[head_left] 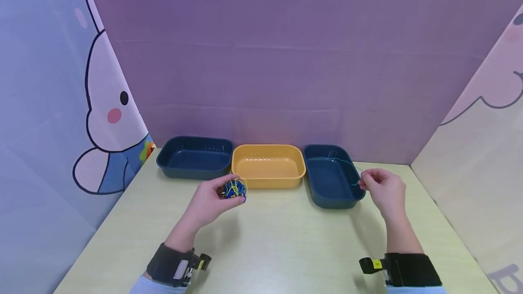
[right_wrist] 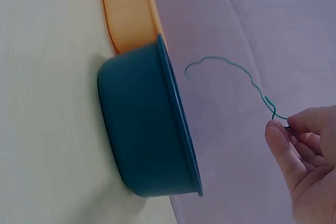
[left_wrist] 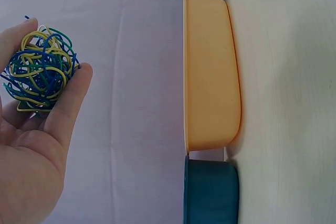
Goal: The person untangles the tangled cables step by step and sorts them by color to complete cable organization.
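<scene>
My left hand [head_left: 210,198] grips a tangled ball of wires [left_wrist: 42,72], blue, yellow and green, between thumb and fingers, just in front of the yellow bin [head_left: 267,183]. Over at the right, my right hand [head_left: 384,189] pinches one end of a thin green wire [right_wrist: 231,62] between thumb and fingertips. The wire bends in a loose curve, and its free part reaches leftward over the right dark blue bin [head_left: 331,201]. That hand is beside this bin's right rim. The wire and the ball are apart.
A second dark blue bin [head_left: 196,173] stands left of the yellow one, so the three bins form a row along the back of the pale table [head_left: 286,248]. Behind them rises a purple cloth wall [head_left: 261,58], with printed panels [head_left: 37,126] at both sides.
</scene>
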The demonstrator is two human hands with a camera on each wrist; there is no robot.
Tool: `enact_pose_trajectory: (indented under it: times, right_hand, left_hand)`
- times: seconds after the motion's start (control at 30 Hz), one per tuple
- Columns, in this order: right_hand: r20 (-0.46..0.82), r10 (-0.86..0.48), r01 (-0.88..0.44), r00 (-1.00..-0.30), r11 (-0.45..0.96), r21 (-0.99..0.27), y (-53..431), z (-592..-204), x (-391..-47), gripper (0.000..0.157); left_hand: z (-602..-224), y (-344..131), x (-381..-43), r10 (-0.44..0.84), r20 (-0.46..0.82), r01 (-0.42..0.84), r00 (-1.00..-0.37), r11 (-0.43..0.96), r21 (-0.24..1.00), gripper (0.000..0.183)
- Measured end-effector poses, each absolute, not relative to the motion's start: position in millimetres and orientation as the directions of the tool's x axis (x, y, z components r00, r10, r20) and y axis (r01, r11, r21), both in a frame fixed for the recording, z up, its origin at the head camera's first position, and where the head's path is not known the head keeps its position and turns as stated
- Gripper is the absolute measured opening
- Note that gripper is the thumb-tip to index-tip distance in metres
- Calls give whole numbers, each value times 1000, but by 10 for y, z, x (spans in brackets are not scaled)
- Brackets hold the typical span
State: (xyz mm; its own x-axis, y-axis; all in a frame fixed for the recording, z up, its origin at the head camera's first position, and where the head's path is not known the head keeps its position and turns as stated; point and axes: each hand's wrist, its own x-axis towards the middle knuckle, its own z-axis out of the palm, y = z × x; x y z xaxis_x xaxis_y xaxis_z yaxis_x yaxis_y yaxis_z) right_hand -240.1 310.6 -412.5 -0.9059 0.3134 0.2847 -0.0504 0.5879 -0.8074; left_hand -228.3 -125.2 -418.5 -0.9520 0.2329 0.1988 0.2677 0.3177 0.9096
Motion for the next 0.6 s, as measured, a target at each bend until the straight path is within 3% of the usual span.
enact_pose_trajectory:
  times: [0.6]
  right_hand:
    - [226, 285, 21, -932, 663, -749, 3148, -4317, -2843, 21]
  left_hand:
    - [-4200, -1176, -2292, 240, 208, 276, -948, 299, 913, 60]
